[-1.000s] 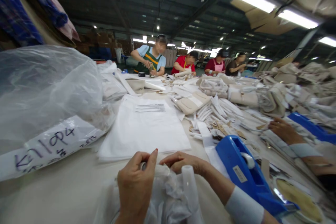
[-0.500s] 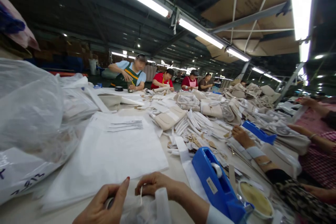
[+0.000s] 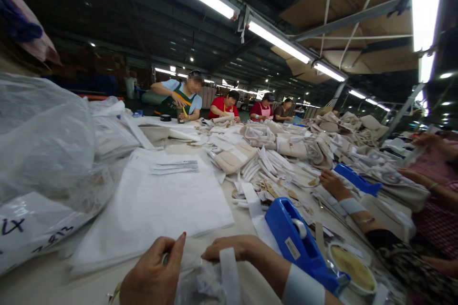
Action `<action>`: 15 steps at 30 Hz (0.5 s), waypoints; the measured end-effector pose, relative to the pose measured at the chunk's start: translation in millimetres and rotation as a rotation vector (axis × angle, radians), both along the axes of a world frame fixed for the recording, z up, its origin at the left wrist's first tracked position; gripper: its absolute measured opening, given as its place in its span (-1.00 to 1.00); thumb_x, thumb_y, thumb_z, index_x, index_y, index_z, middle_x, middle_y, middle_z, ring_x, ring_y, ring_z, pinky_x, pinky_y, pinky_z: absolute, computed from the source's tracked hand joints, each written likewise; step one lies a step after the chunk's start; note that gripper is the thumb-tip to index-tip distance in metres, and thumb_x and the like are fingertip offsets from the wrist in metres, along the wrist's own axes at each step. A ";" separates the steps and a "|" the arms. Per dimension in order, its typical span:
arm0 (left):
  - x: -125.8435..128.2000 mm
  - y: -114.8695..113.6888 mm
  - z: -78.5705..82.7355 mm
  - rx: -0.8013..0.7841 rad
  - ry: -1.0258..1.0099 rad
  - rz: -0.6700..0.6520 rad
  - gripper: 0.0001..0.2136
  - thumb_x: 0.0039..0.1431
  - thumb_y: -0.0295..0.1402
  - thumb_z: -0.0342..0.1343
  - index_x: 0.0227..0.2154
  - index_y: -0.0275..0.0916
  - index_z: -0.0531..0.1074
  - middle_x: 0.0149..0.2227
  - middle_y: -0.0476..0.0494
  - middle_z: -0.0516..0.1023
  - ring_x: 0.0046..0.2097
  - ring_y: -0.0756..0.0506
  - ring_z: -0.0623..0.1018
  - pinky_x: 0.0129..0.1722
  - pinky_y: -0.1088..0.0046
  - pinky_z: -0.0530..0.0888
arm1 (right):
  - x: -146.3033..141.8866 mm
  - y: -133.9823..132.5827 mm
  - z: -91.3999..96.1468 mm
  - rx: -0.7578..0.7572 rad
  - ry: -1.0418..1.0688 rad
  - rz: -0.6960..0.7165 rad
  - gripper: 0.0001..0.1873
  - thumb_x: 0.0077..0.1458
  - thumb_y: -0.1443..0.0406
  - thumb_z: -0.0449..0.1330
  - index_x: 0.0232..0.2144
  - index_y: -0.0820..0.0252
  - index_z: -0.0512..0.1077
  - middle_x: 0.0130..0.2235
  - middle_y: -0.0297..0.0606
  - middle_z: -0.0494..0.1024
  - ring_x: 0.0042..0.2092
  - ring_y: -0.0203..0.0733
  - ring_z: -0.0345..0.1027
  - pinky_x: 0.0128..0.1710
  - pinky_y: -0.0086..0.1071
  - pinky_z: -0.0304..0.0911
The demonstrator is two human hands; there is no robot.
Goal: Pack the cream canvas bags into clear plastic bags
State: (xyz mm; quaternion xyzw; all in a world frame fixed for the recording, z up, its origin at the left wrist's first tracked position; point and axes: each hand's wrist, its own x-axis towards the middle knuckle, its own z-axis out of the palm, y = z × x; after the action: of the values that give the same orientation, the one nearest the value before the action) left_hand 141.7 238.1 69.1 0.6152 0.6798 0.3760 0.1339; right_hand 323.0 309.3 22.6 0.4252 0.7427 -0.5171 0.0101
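Observation:
At the bottom of the head view, a crumpled, translucent plastic bag (image 3: 202, 281) lies between my hands, with whitish, folded material showing inside it. My left hand (image 3: 155, 269) pinches the bag's left edge, thumb raised beside the bent fingers. From the right, my right hand (image 3: 229, 249) reaches over the top of the bag with its fingers curled down onto it; their tips are partly hidden. A pale strip (image 3: 230, 274) of plastic stands up below my right wrist. Just right of my right forearm stands a blue tape dispenser (image 3: 296, 243).
A stack of flat white bags (image 3: 153, 209) lies ahead, beside a large clear plastic bag (image 3: 43, 133) on the left. Beige fabric pieces (image 3: 234, 157) and small tags are heaped beyond. At right are a round tub (image 3: 352, 267), another blue dispenser (image 3: 358, 180) and a co-worker's hand (image 3: 334, 185).
The view has shifted slightly. My right hand has turned flatter over the bag, and a thin white loop seen under its fingers no longer shows. My left hand keeps its pinch.

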 end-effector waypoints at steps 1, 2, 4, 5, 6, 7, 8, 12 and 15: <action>-0.1 0.5 -0.3 0.000 0.002 0.005 -0.81 0.10 -0.20 -0.01 -0.57 -0.08 0.35 -0.57 0.09 0.45 -0.61 -0.02 0.35 -0.51 0.48 0.18 | 0.0 -1.4 3.3 0.017 -0.027 0.001 -0.64 0.11 0.33 0.03 -0.71 0.20 0.28 -0.68 -0.45 0.20 -0.54 -0.35 0.16 -0.51 -0.48 0.17; -0.6 1.5 -1.2 0.001 0.009 0.003 -0.80 0.11 -0.20 -0.03 -0.57 -0.08 0.35 -0.57 0.09 0.45 -0.61 -0.02 0.34 -0.51 0.48 0.18 | -0.2 -3.2 7.2 0.037 -0.046 0.000 -0.61 0.13 0.31 0.02 -0.72 0.20 0.25 -0.68 -0.45 0.19 -0.54 -0.35 0.14 -0.51 -0.48 0.15; -2.2 4.8 -4.5 -0.005 0.028 -0.015 -0.79 0.10 -0.17 -0.04 -0.57 -0.08 0.34 -0.57 0.08 0.44 -0.60 -0.03 0.36 -0.51 0.48 0.18 | -0.9 -8.3 15.4 0.086 -0.061 -0.016 -0.60 0.16 0.26 0.01 -0.70 0.20 0.24 -0.66 -0.45 0.19 -0.50 -0.35 0.13 -0.48 -0.48 0.13; -3.1 6.9 -6.8 -0.020 0.041 -0.024 -0.79 0.08 -0.16 -0.03 -0.58 -0.09 0.33 -0.59 0.07 0.43 -0.59 -0.04 0.37 -0.52 0.48 0.19 | -1.2 -11.5 18.8 0.114 -0.060 -0.037 -0.62 0.16 0.23 0.02 -0.66 0.20 0.27 -0.62 -0.45 0.22 -0.47 -0.34 0.15 -0.45 -0.48 0.13; -3.8 9.1 -9.2 -0.034 0.059 -0.021 -0.78 0.07 -0.14 -0.03 -0.59 -0.09 0.33 -0.60 0.06 0.42 -0.58 -0.06 0.38 -0.52 0.47 0.19 | -1.4 -15.0 21.3 0.144 -0.056 -0.067 -0.66 0.16 0.19 0.03 -0.60 0.20 0.31 -0.58 -0.44 0.25 -0.43 -0.33 0.16 -0.42 -0.48 0.13; -4.2 11.1 -11.6 -0.043 0.079 -0.010 -0.77 0.07 -0.13 -0.04 -0.58 -0.09 0.32 -0.61 0.05 0.41 -0.57 -0.07 0.39 -0.51 0.47 0.19 | -1.4 -18.5 22.6 0.171 -0.051 -0.102 -0.69 0.16 0.16 0.04 -0.53 0.20 0.33 -0.53 -0.43 0.28 -0.39 -0.32 0.17 -0.40 -0.48 0.13; -4.2 12.8 -13.5 -0.047 0.105 0.003 -0.76 0.07 -0.12 -0.05 -0.57 -0.10 0.32 -0.61 0.03 0.41 -0.56 -0.08 0.40 -0.51 0.46 0.19 | -1.3 -21.7 22.6 0.194 -0.047 -0.137 -0.71 0.15 0.13 0.05 -0.48 0.20 0.35 -0.49 -0.42 0.29 -0.37 -0.32 0.18 -0.39 -0.48 0.12; -1.6 16.1 -13.5 -0.026 0.190 -0.029 -0.74 0.16 -0.14 -0.15 -0.52 -0.12 0.31 -0.55 -0.03 0.43 -0.52 -0.09 0.41 -0.51 0.45 0.19 | 0.8 -28.2 13.0 0.250 -0.048 -0.215 -0.61 0.17 0.09 0.01 -0.57 0.20 0.31 -0.54 -0.42 0.28 -0.43 -0.35 0.17 -0.45 -0.49 0.09; -1.8 17.0 -7.3 -0.105 0.164 -0.089 -0.74 0.16 -0.17 -0.18 -0.54 -0.14 0.27 -0.50 -0.06 0.44 -0.48 -0.09 0.43 -0.48 0.45 0.22 | 3.9 -32.3 7.8 0.317 -0.073 -0.232 -0.59 0.15 0.12 0.06 -0.66 0.19 0.30 -0.64 -0.45 0.18 -0.52 -0.35 0.12 -0.49 -0.48 0.06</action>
State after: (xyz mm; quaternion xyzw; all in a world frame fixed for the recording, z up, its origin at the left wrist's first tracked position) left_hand 139.9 255.2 61.8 0.6657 0.6793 0.2818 0.1263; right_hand 326.9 277.0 30.5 0.5226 0.7599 -0.3759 -0.0899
